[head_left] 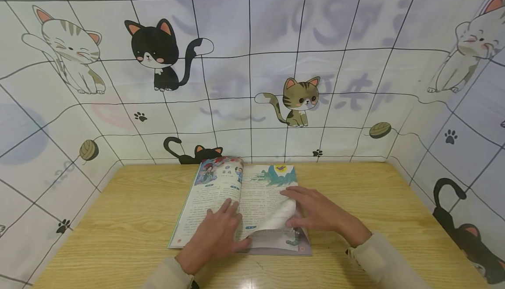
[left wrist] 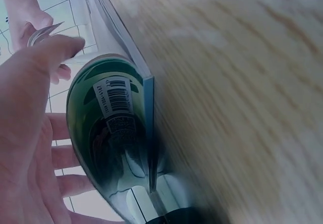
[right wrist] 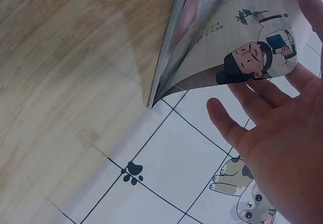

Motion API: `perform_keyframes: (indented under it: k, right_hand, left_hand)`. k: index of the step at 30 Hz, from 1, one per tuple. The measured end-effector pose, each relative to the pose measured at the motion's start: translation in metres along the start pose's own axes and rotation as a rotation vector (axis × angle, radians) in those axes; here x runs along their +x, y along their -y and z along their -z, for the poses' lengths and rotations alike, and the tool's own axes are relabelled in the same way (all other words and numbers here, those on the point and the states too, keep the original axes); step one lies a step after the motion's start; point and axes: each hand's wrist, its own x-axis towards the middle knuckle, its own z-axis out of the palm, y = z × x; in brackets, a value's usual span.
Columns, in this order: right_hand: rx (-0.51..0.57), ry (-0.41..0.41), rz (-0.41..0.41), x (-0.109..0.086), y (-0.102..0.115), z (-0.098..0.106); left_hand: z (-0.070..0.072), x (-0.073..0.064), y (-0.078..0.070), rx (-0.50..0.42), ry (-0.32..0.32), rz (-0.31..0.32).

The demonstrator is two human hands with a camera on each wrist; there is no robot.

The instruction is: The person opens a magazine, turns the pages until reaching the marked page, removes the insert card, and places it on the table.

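Observation:
An open magazine (head_left: 213,214) with printed text and coloured pictures lies on the wooden table. My left hand (head_left: 218,232) rests over its left page near the spine, fingers spread, thumb toward the lower edge. In the left wrist view, that hand (left wrist: 30,128) lies beside the magazine's curved green back cover (left wrist: 111,113), which bears a barcode. At the right edge of a partly raised page (head_left: 272,216), my right hand (head_left: 319,212) touches the paper with extended fingers. The right wrist view shows this page's underside (right wrist: 262,47) with a cartoon figure; the thumb stands apart from it.
The wooden table (head_left: 363,192) extends on both sides of the magazine. Behind it and at the sides hangs a white gridded cloth (head_left: 236,118) printed with cartoon cats, paw prints and yarn balls.

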Motion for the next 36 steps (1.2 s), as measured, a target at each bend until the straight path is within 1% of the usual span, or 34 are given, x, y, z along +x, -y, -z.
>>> perform_keyframes:
  k: [7,12,14,16,19,22,25,27,30,32,34,36]
  right_hand:
    - [0.061,-0.007,-0.038,-0.002,0.006,0.007]
    - [0.08,0.007,-0.025,-0.002,0.006,0.006]
    - [0.09,0.005,-0.028,-0.002,0.006,0.006]
    - [0.122,0.007,-0.04,-0.004,0.006,0.006]
    - [0.189,0.009,-0.054,-0.007,0.005,0.009]
    - [0.242,-0.005,-0.059,-0.009,0.001,0.013]
    - [0.233,-0.032,-0.087,-0.012,-0.002,0.015]
    - [0.218,-0.039,-0.118,-0.012,-0.005,0.015]
    - [0.223,-0.026,-0.166,-0.013,-0.008,0.013]
    - [0.234,-0.001,-0.195,-0.013,-0.01,0.009]
    - [0.219,0.045,-0.2,-0.013,-0.012,0.004]
    - [0.187,0.121,-0.189,-0.014,-0.013,-0.001]
  left_hand:
    - [0.0,-0.001,0.002,0.031,-0.06,-0.028]
    - [0.0,-0.001,0.002,0.067,-0.073,-0.04]
    - [-0.001,-0.001,0.003,0.086,-0.078,-0.044]
    - [-0.001,-0.002,0.003,0.099,-0.096,-0.063]
    - [0.0,-0.002,0.004,0.099,-0.152,-0.121]
    - [0.001,-0.002,0.005,0.093,-0.23,-0.22]
    - [0.002,-0.001,0.005,0.109,-0.286,-0.32]
    - [0.003,-0.001,0.004,0.13,-0.315,-0.37]
    - [0.005,-0.001,0.004,0.168,-0.348,-0.412]
    - [0.006,-0.001,0.003,0.201,-0.361,-0.424]
    - [0.006,-0.001,0.003,0.235,-0.366,-0.429]
    - [0.006,-0.001,0.004,0.27,-0.359,-0.424]
